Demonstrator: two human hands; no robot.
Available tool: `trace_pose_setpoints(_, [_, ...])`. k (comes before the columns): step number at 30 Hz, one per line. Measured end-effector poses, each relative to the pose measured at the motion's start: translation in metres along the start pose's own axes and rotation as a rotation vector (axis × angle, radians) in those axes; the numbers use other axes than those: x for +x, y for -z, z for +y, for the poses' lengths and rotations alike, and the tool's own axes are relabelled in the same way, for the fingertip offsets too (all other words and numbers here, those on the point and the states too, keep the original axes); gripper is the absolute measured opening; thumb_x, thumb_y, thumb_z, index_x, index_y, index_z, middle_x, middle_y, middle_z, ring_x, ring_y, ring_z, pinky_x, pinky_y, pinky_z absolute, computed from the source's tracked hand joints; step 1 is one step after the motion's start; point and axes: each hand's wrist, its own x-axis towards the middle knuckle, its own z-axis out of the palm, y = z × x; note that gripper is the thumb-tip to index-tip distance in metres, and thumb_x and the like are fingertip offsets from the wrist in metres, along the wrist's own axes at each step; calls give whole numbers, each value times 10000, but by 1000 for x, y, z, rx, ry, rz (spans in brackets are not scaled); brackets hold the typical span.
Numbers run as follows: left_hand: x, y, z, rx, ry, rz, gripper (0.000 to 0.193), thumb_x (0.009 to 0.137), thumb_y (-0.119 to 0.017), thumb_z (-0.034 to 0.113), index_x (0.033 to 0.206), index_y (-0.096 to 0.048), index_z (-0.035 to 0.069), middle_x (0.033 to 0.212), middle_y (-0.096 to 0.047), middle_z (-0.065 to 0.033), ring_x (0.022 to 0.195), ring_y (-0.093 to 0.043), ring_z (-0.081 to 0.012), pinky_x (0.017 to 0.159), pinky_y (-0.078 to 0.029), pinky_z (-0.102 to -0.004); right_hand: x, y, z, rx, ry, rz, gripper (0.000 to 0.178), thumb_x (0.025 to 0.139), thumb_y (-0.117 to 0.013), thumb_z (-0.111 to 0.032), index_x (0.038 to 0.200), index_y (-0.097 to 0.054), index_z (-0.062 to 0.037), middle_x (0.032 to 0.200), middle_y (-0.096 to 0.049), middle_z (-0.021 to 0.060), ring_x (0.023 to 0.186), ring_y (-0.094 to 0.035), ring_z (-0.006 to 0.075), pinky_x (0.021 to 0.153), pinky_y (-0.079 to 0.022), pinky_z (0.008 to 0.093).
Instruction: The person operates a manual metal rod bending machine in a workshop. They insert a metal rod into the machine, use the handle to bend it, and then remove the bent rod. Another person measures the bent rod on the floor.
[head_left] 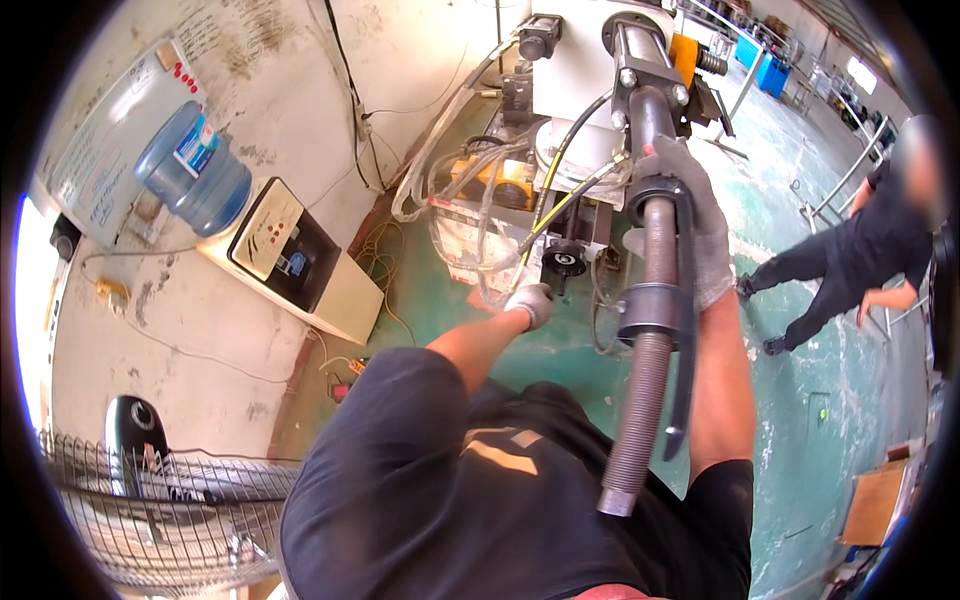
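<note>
My right hand point(708, 225), in a grey work glove, is wrapped around the far side of a long threaded rod point(640, 415). Its fingers close about the curved head of a black hook spanner point(685, 330), whose handle hangs down beside the rod toward me. A dark ring nut point(650, 308) sits on the rod below that hand. My left hand point(533, 303), also gloved, is curled closed low by the machine's front, near a black round knob point(564, 260) and a yellow-and-black hose point(548, 195). What its fingers hold is hidden.
A water dispenser point(345, 290) with a blue bottle point(195, 170) stands by the left wall. A caged fan point(180, 520) is at lower left. Another person point(850, 250) in dark clothes stands at right. Cables point(385, 260) lie on the green floor; a cardboard box point(872, 508) sits lower right.
</note>
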Motion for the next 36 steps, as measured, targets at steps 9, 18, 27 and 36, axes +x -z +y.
trace_pose_setpoints(9, [23, -13, -12, 206, -362, -459, 331, 890, -662, 162, 1183, -804, 99, 1129, -812, -181, 1054, -777, -345, 954, -597, -452, 8, -11, -8, -111, 120, 25, 839, 766, -878, -8, 1545, -581, -105, 1293, -662, 106, 1169, -633, 219, 1042, -498, 382])
trace_pose_setpoints(18, [9, 148, 38, 119, -530, -637, 316, 974, -726, 241, 1239, -775, 73, 1154, -812, -153, 1060, -781, -289, 947, -607, -413, -1, -11, 29, -304, 368, 238, 960, 819, -972, -297, 1586, -494, 27, 1354, -702, 194, 1392, -612, 380, 1238, -413, 557])
trace_pose_setpoints(27, [75, 179, -37, -129, -576, -545, 185, 956, -758, 187, 1098, -776, 68, 1074, -753, -161, 996, -747, -333, 895, -588, -459, -45, -197, 127, -97, -590, 1104, 304, 1079, -632, -214, 1220, -700, 47, 1103, -795, 169, 981, -768, 221, 852, -592, 388])
trace_pose_setpoints(36, [101, 299, -13, -317, -187, -552, 239, 1034, -702, 155, 1215, -749, 6, 1066, -788, -153, 1001, -763, -243, 908, -595, -383, 336, -154, 215, -914, -5, 573, 280, 948, -816, -140, 1223, -792, -92, 1072, -778, 147, 974, -757, 320, 874, -593, 414])
